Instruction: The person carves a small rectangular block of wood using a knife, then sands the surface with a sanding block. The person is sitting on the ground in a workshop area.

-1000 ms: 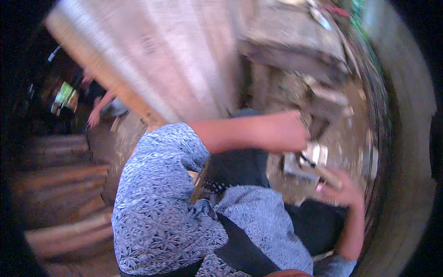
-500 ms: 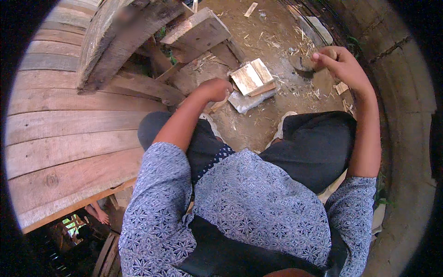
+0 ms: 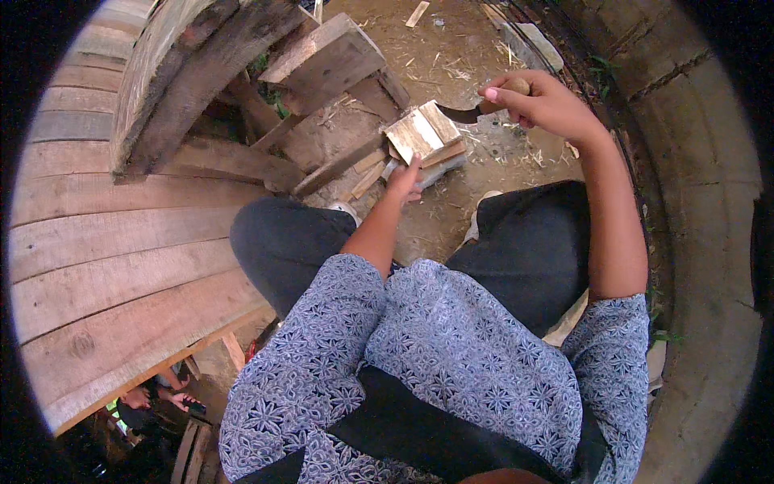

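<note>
Left hand (image 3: 403,179) has moved onto wood block (image 3: 421,133); right hand (image 3: 542,101) grips knife (image 3: 472,114).

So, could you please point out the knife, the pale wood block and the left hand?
knife (image 3: 466,114), head view, on the dark blade.
pale wood block (image 3: 419,133), head view, on its top face.
left hand (image 3: 405,181), head view, on its back.

Before our knees the split wood block (image 3: 422,133) sits on the dirt ground (image 3: 484,169); plank wall (image 3: 121,258) left, concrete curb (image 3: 709,202) right.
</note>
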The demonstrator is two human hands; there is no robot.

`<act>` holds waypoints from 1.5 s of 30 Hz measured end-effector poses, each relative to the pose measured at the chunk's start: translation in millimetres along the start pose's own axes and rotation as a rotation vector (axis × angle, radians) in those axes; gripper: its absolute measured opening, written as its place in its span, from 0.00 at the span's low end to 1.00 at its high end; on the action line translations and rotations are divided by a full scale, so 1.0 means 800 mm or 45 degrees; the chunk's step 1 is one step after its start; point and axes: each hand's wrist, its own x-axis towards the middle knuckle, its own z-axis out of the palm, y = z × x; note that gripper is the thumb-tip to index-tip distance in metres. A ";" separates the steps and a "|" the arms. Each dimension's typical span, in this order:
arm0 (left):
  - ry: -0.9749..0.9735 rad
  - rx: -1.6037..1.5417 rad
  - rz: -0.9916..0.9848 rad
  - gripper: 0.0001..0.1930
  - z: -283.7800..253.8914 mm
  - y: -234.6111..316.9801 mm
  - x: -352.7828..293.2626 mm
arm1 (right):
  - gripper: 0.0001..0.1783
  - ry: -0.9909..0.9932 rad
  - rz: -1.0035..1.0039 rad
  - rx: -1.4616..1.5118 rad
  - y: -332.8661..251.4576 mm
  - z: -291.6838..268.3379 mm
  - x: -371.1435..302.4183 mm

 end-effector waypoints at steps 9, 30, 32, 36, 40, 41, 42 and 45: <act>0.103 -0.567 0.087 0.38 -0.014 0.029 -0.023 | 0.23 -0.127 -0.015 -0.065 -0.008 0.015 0.020; 0.292 0.253 0.725 0.31 -0.026 0.115 -0.039 | 0.17 0.580 0.291 0.128 0.070 0.104 -0.001; 0.255 0.211 0.726 0.32 -0.020 0.126 -0.022 | 0.17 0.867 0.403 0.455 0.108 0.143 -0.015; 0.302 0.290 0.682 0.33 -0.021 0.126 0.007 | 0.25 0.823 0.663 0.752 0.158 0.241 -0.019; 0.373 0.386 0.736 0.42 -0.024 0.107 0.018 | 0.29 0.899 0.728 0.258 0.162 0.297 -0.008; 0.421 0.395 0.700 0.40 -0.024 0.105 0.018 | 0.29 0.896 0.666 0.233 0.159 0.304 -0.006; 0.435 0.411 0.746 0.40 -0.025 0.105 0.017 | 0.29 0.907 0.642 0.197 0.155 0.309 -0.003; 0.327 0.496 0.667 0.38 -0.021 0.109 0.013 | 0.31 1.126 0.119 0.135 0.147 0.316 0.005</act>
